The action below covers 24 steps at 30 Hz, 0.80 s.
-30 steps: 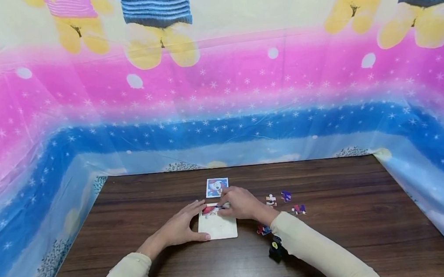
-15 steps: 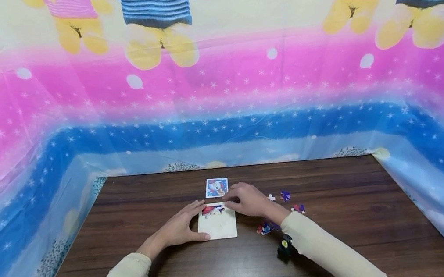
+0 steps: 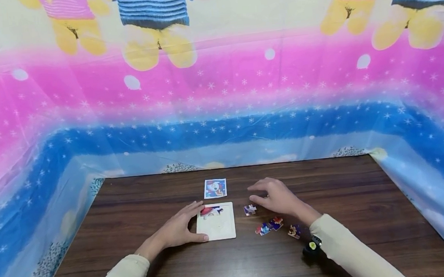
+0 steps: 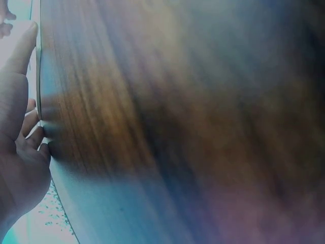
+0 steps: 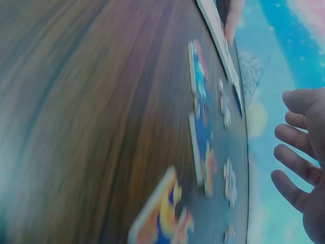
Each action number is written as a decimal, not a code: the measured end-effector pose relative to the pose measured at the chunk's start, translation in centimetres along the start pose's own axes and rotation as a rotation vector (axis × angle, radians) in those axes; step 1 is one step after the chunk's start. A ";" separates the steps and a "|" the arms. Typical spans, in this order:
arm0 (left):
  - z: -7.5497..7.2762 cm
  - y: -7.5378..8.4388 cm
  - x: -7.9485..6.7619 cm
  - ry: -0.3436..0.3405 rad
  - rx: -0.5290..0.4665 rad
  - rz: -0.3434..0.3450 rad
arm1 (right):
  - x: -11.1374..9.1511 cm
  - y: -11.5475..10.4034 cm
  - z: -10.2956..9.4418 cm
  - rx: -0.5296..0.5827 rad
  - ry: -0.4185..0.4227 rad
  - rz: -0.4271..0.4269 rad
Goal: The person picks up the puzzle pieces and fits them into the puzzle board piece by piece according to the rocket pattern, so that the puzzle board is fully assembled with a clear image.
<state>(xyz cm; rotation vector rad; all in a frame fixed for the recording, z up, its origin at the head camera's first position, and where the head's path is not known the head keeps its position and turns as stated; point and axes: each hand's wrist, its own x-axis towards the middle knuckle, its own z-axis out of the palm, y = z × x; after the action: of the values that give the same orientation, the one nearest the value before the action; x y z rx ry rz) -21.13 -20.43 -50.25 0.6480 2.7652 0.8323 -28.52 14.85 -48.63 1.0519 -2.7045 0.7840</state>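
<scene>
A pale puzzle board [image 3: 222, 227] lies on the table, with a few red, white and purple jigsaw pieces [image 3: 211, 210] fitted along its far left part. My left hand [image 3: 178, 227] rests along the board's left side, straight fingers at the far corner and thumb [image 4: 24, 48] on the near corner. To the right, my right hand [image 3: 280, 197] hovers over loose jigsaw pieces, fingers relaxed and holding nothing. Nearest to it is a purple and white piece [image 3: 250, 209]. In the right wrist view the fingers [image 5: 297, 162] are spread apart, above the pieces.
A small picture card [image 3: 215, 188] of a cartoon figure lies beyond the board. Nearer pieces are a red and blue one [image 3: 263, 228], a purple and red one [image 3: 275, 223] and an orange and purple one [image 3: 294, 231]. Patterned cloth [image 3: 221, 132] surrounds the dark wooden table [image 3: 170, 270].
My right hand has left the board's far right corner and moved right over the loose pieces, uncovering the corner and the nearest piece. The left hand stays at the board.
</scene>
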 end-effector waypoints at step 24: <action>-0.1 0.0 0.1 -0.006 0.007 0.009 | -5.4 7.2 -4.1 -0.030 0.050 0.123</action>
<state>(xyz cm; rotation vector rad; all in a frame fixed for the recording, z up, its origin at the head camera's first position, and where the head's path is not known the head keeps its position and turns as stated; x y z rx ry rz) -21.22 -20.43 -50.18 0.6639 2.7634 0.8220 -29.49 24.61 -49.84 0.8545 -2.7509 0.7754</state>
